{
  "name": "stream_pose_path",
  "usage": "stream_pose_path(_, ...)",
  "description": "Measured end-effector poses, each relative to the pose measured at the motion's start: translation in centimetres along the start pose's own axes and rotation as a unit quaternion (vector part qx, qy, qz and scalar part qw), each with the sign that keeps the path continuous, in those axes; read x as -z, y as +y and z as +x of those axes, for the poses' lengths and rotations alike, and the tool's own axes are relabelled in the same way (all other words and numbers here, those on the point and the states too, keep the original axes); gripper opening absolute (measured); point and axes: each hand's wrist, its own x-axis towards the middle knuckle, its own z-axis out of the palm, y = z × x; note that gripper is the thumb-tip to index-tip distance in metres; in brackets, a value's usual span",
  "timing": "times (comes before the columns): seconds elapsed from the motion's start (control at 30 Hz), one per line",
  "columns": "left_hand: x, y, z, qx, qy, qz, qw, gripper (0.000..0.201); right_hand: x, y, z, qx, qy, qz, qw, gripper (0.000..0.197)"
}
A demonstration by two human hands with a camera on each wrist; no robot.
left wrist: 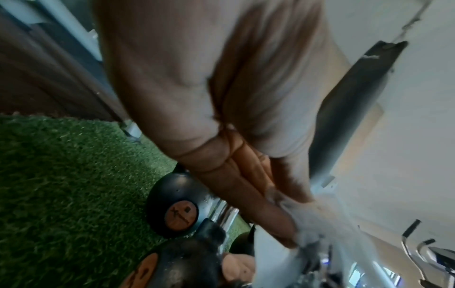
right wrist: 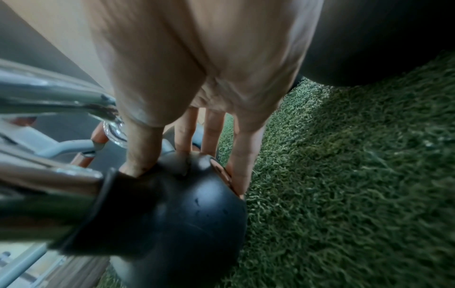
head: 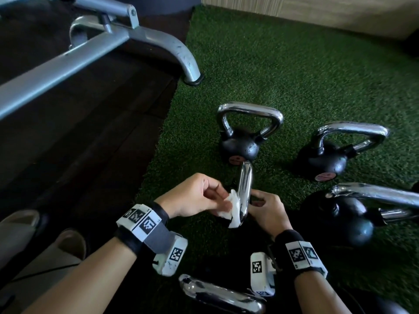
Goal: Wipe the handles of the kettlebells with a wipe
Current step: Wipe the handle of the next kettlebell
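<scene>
- Head view: I count five kettlebells on the green turf (head: 294, 64). One stands upright in the middle (head: 240, 146), one to its right (head: 323, 160), a bigger one lies near the right edge (head: 340, 214), another chrome handle (head: 222, 295) sits at the bottom between the wrists, and there's the one being worked on. The round reddish labels low on the two upright ones are too small to read.
- Same view: the left hand (head: 199, 196) pinches a crumpled white wipe (head: 233, 209) against the left side of the worked kettlebell's chrome handle (head: 245, 191), fingers curled round the wipe. The right hand (head: 267, 211) is on the other side of that handle. Both wrists wear bands with black-and-white square codes. A grey metal bench frame (head: 113, 41) stands on the dark floor at upper left.
- Left wrist view: pretty blurry. The left hand's fingers (left wrist: 246, 175) run down together onto the wipe (left wrist: 302, 220). Two black kettlebell bodies show orange-brown round labels (left wrist: 181, 215); the marks on them can't be read.
- Right wrist view: the right hand (right wrist: 209, 78) has thumb and fingers spread over the black ball of the held kettlebell (right wrist: 187, 210), gripping it, with the chrome handle (right wrist: 49, 181) running off left.
</scene>
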Motion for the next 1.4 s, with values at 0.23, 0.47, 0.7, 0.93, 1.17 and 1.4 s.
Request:
stream_pose_path(0.23, -0.6, -1.0, -1.2, -0.039, 0.042, 0.09, 0.994, 0.013, 0.0, -0.5, -0.2, -0.006, 0.002, -0.004, 1.0, 0.057)
stream_pose_path(0.47, -1.3, -2.6, -1.8, -0.108, 0.074, 0.176, 0.976, 0.014, 0.1, -0.6, -0.3, -0.001, 0.004, -0.001, 1.0, 0.073)
stream_pose_path(0.7, -2.4, -4.1, -1.9, -0.093, 0.115, 0.236, 0.96, 0.011, 0.0, -0.7, -0.3, -0.001, 0.006, -0.017, 1.0, 0.056)
stream_pose_path(0.93, -0.4, -2.6, -1.5, -0.044, 0.197, 0.105, 0.974, 0.017, 2.7, -4.4, -1.3, 0.079, 0.087, -0.049, 0.992, 0.031)
stream_pose_path(1.17, 0.4, 3.1, -0.9, -0.006, 0.182, -0.155, 0.971, 0.011, 4.3, -10.5, -4.1, 0.259, 0.046, 0.071, 0.962, 0.034)
stream_pose_path(1.4, 0.0, 4.4, 0.3, 0.004, 0.121, -0.16, 0.98, 0.026, 4.4, -10.9, -4.8, 0.278, 0.034, 0.127, 0.951, 0.036)
